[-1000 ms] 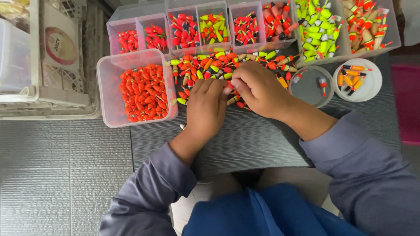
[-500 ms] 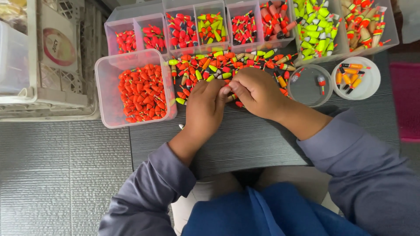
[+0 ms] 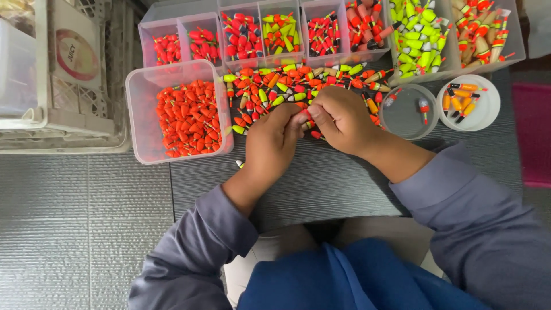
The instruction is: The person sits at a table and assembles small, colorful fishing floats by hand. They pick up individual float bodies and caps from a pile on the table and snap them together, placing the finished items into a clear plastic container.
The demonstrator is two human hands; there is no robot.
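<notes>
Hands (image 3: 307, 123) meet over float pile (image 3: 275, 86), possibly pinching one; trays crowd edges.

Against the clear tub of orange floats (image 3: 179, 117), we find our left hand (image 3: 274, 143) a little nearer than a second ago, fingertips now pressed to those of our right hand (image 3: 342, 119) over the loose pile of floats (image 3: 270, 89). The whole scene sits slightly lower in view.
</notes>
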